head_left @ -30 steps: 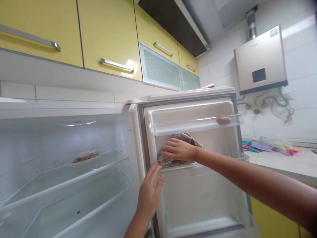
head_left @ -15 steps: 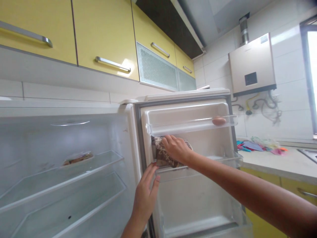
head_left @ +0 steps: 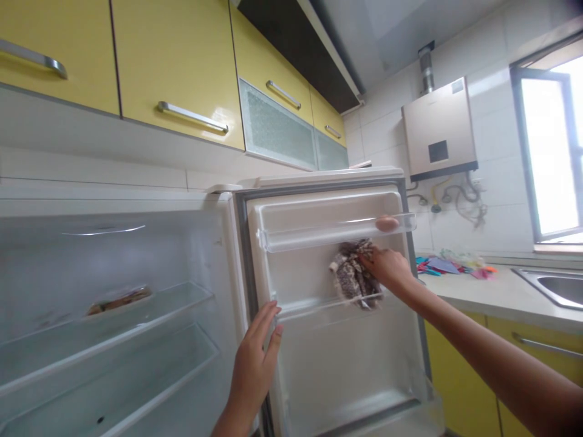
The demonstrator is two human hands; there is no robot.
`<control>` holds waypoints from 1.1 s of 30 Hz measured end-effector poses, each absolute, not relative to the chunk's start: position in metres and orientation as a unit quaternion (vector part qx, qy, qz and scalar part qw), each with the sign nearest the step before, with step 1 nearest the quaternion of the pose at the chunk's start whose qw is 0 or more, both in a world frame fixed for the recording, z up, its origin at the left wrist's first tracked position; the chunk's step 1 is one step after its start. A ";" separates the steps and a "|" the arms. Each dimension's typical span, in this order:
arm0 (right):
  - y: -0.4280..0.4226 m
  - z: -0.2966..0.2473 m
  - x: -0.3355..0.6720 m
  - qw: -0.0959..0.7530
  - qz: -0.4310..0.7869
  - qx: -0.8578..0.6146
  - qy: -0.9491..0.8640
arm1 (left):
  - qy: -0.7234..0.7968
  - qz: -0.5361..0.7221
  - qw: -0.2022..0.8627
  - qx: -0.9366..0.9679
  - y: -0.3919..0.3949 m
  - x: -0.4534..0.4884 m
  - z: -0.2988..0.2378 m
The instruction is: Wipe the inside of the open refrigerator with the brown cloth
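A brown-and-white patterned cloth (head_left: 356, 276) is bunched under my right hand (head_left: 387, 267), whose fingers grip its upper right part. It lies against the inside of the open fridge door (head_left: 291, 279), at the middle door shelf (head_left: 314, 312). My left hand (head_left: 255, 355) rests by the left end of that shelf, fingers stretched out and thumb apart, holding nothing. Above the cloth, a brown egg (head_left: 387, 223) sits in the clear upper door shelf (head_left: 314, 235), near its right end.
Inside the fridge at left, a wrapped food tray (head_left: 119, 300) stands on a glass shelf (head_left: 177, 306). Yellow cabinets (head_left: 177, 67) hang overhead. Beyond the door, the counter (head_left: 473, 294) bears colourful plastic pieces (head_left: 441, 265) beside a sink (head_left: 562, 285). A water heater (head_left: 438, 130) hangs on the wall.
My right hand has moved the cloth rightward along the middle door shelf, bunching it up. My left hand stays near the shelf's left end. The view has turned slightly to the right.
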State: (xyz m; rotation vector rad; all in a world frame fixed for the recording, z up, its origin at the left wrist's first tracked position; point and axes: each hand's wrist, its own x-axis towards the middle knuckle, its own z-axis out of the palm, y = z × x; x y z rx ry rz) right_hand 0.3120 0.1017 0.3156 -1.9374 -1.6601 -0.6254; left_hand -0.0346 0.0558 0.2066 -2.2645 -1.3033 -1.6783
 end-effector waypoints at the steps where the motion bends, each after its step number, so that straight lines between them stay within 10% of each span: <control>1: 0.102 0.314 0.327 0.262 -0.231 -0.723 -0.596 | -0.419 -0.540 0.019 -0.730 0.056 -0.035 0.207; 13: 0.090 0.321 0.351 0.280 -0.195 -0.781 -0.523 | -0.418 -0.547 0.006 -0.725 0.057 -0.035 0.207; 33: 0.104 0.321 0.150 0.323 -0.124 -0.437 -0.831 | -0.429 -0.546 0.044 -0.718 0.054 -0.030 0.204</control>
